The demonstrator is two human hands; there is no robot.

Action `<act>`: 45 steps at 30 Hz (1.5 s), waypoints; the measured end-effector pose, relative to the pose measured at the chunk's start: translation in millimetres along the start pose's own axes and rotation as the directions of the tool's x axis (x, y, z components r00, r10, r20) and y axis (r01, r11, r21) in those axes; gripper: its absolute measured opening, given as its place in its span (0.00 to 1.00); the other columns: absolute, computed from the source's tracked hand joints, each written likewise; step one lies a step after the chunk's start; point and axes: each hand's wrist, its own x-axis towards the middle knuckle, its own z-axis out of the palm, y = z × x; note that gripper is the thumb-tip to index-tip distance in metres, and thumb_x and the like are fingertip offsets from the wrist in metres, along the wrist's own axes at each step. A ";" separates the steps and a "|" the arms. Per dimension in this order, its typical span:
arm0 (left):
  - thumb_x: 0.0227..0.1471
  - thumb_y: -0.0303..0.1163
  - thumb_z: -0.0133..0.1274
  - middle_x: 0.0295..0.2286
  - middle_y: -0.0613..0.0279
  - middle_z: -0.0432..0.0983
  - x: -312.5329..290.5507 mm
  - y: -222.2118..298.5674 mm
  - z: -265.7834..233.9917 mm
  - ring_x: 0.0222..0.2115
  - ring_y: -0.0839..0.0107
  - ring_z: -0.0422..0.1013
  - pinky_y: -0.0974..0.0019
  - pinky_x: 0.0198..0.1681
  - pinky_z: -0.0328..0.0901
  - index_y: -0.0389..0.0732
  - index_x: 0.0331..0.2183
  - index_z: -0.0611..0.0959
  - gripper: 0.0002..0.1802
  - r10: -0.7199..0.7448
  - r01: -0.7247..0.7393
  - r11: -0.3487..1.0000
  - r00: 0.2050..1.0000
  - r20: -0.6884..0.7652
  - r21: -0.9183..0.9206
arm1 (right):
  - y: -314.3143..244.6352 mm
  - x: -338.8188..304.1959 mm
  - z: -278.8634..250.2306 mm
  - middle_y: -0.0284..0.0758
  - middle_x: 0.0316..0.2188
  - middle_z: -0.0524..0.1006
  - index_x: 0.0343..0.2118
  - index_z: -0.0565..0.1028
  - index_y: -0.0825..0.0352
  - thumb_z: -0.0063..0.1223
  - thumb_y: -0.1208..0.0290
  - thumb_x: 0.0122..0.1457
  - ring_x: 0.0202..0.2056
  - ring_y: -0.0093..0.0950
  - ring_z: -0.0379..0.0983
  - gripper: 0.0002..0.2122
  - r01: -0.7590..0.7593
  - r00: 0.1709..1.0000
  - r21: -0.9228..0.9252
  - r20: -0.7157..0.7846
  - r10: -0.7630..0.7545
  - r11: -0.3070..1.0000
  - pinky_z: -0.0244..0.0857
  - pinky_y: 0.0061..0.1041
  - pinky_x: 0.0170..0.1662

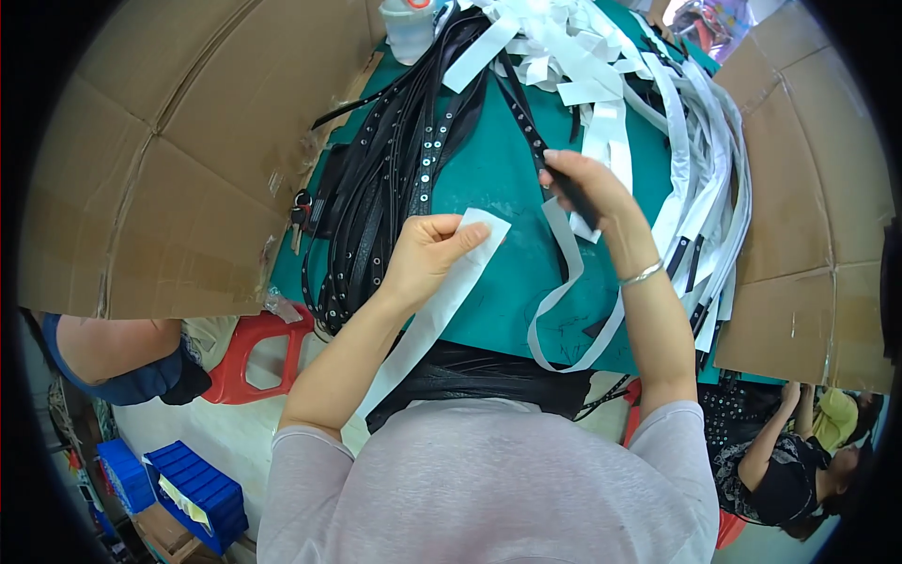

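Right now, your left hand pinches a wide white strip between thumb and fingers, near its upper end, over the green tabletop. Your right hand is curled around an eyeleted black strap, which comes down to it from the far side of the table. A narrow white ribbon hangs just below that hand and loops near the table's front edge.

Among the containers, a milky plastic tub stands at the far edge with an orange ring on top; you can't make out its contents. On the floor to your left, a blue crate shows a pale yellow sheet at its side, and a smaller blue bin sits just beside it; the inside of each is hard to read.

To the left on the table lies a bundle of black straps, its far end partly covered by a heap of white strips. The tub's top is cut off by the upper edge. Your right forearm hides part of the ribbon, and whether it joins the strap you can't tell. The wide strip's lower end disappears behind your left arm.
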 end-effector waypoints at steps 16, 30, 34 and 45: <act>0.38 0.23 0.64 0.19 0.64 0.77 -32.5 -21.4 -5.1 0.20 0.84 0.69 0.80 0.24 0.62 0.34 0.24 0.84 0.06 0.093 -0.056 0.958 0.988 -0.120 0.281 | 23.3 -64.2 68.2 0.47 0.28 0.77 0.38 0.63 0.68 0.41 0.65 0.63 0.18 0.23 0.74 0.10 0.257 0.964 0.115 0.037 -0.263 0.959 0.69 0.15 0.20; 0.36 0.23 0.66 0.18 0.66 0.76 -32.9 -21.3 7.7 0.19 0.84 0.67 0.79 0.22 0.59 0.35 0.22 0.84 0.06 0.090 -0.052 0.958 0.988 -0.124 0.281 | 35.4 -78.7 88.6 0.46 0.28 0.77 0.40 0.61 0.69 0.42 0.66 0.63 0.21 0.26 0.76 0.11 0.445 0.892 -0.002 -0.082 -0.444 0.895 0.70 0.17 0.23; 0.38 0.24 0.64 0.18 0.67 0.76 -32.3 -26.6 1.1 0.19 0.85 0.67 0.78 0.22 0.60 0.35 0.24 0.84 0.05 0.076 -0.040 0.941 0.992 -0.096 0.336 | 39.1 -81.6 90.2 0.39 0.25 0.77 0.37 0.65 0.69 0.46 0.68 0.61 0.22 0.23 0.74 0.09 0.444 0.883 -0.135 -0.099 -0.458 0.886 0.66 0.15 0.22; 0.54 0.39 0.51 0.25 0.62 0.77 -24.6 -21.6 -2.0 0.28 0.78 0.72 0.77 0.31 0.65 0.33 0.30 0.83 0.17 -0.124 0.123 0.992 0.992 0.033 0.034 | 58.5 -74.4 83.9 0.29 0.27 0.74 0.33 0.74 0.69 0.57 0.74 0.53 0.30 0.16 0.69 0.07 0.272 0.961 -0.034 0.067 -0.269 0.962 0.64 0.16 0.32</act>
